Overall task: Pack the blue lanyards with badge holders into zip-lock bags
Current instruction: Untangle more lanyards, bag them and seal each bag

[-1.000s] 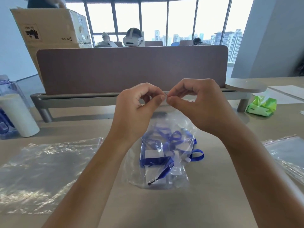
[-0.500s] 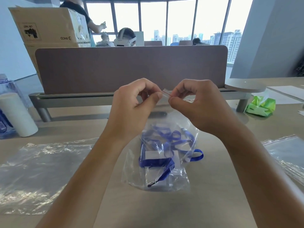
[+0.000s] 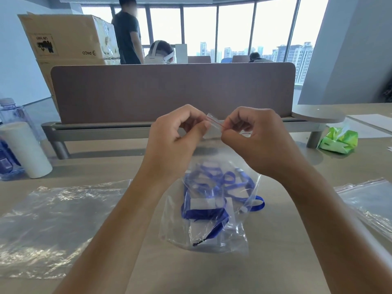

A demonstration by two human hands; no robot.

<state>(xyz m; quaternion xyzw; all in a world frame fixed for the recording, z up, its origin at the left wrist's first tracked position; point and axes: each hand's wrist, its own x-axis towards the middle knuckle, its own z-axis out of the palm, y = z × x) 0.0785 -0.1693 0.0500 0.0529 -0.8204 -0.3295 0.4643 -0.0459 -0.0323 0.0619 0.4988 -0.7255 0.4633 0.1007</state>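
Note:
A clear zip-lock bag (image 3: 180, 234) rests on the desk in front of me, its top edge lifted. Inside lie tangled blue lanyards (image 3: 214, 187) with a clear badge holder (image 3: 203, 203); one blue loop shows at the bag's right side. My left hand (image 3: 176, 143) and my right hand (image 3: 256, 141) both pinch the bag's red-lined zip strip (image 3: 214, 123) between thumb and forefinger, a short stretch of the strip showing between them.
A pile of flat clear bags (image 3: 53, 225) lies at the left, more bags (image 3: 369, 200) at the right. A white roll (image 3: 25, 149) and a water bottle (image 3: 10, 115) stand far left. A green packet (image 3: 339, 141) sits right. A brown divider panel (image 3: 169, 92) closes the back.
My hands have drawn slightly apart along the zip strip, so a short length of the red-lined edge now shows between them. The bag stays in place.

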